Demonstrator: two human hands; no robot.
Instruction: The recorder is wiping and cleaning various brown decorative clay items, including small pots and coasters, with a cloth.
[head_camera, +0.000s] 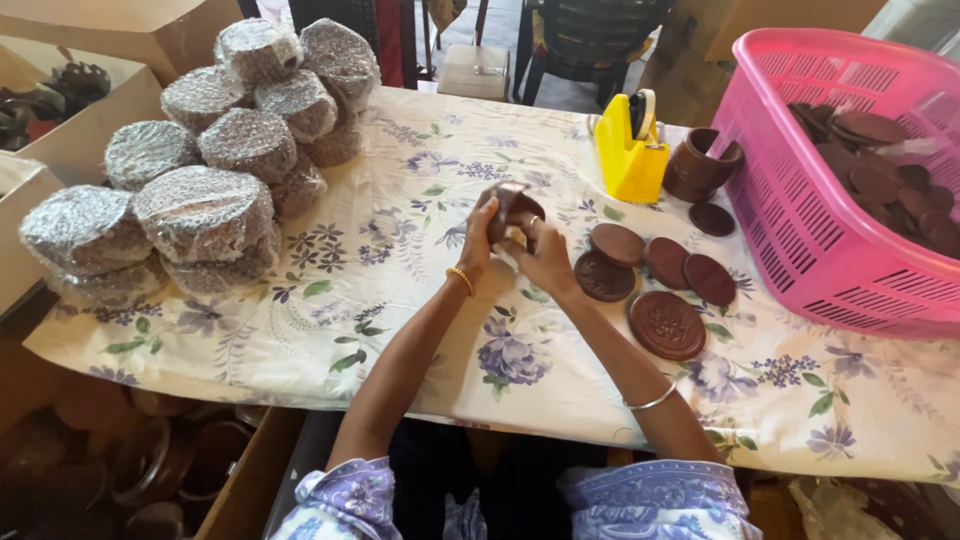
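Both of my hands hold one small brown round holder (512, 207) above the middle of a table covered by a floral cloth (400, 290). My left hand (478, 243) grips its left side, and my right hand (540, 255) wraps it from the right and below. Several flat brown carved discs (667, 324) lie on the cloth just right of my hands. A brown open-sided round holder (699, 165) stands behind them.
A pile of bubble-wrapped round bundles (205, 212) fills the table's left end. A yellow tape dispenser (631, 148) stands at the back. A pink plastic basket (800, 230) with brown discs sits at right. Cardboard boxes (80, 130) line the left; chairs stand behind.
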